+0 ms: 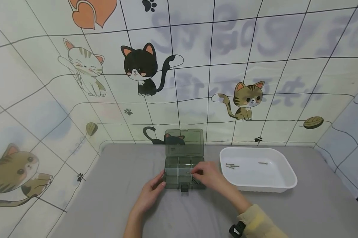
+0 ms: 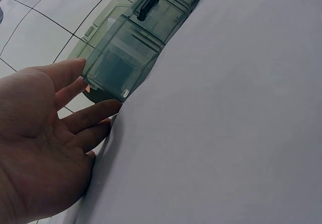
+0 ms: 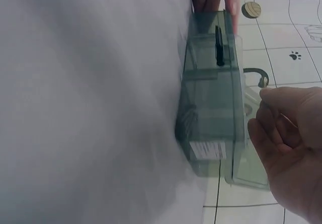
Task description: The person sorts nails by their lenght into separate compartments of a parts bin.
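Note:
A translucent green compartment box (image 1: 171, 180) stands on the grey cloth with its lid (image 1: 184, 142) raised at the back. My left hand (image 1: 150, 191) rests against the box's left side, thumb near the front corner; the left wrist view shows its fingers mostly straight. Above the compartments, my right hand (image 1: 210, 173) pinches a small screw (image 1: 189, 172) between thumb and fingertip. Several screws (image 1: 196, 181) lie in the front right compartment, partly covered by that hand. In the right wrist view, the right hand (image 3: 294, 138) is above the box's open top.
To the right of the box sits a white tray (image 1: 257, 185) holding several loose screws (image 1: 231, 166), with one more screw (image 1: 263, 163) apart from them. A cat-patterned curtain (image 1: 194, 82) hangs behind the grey surface (image 1: 113, 178). A black latch (image 1: 184, 188) projects from the box's front.

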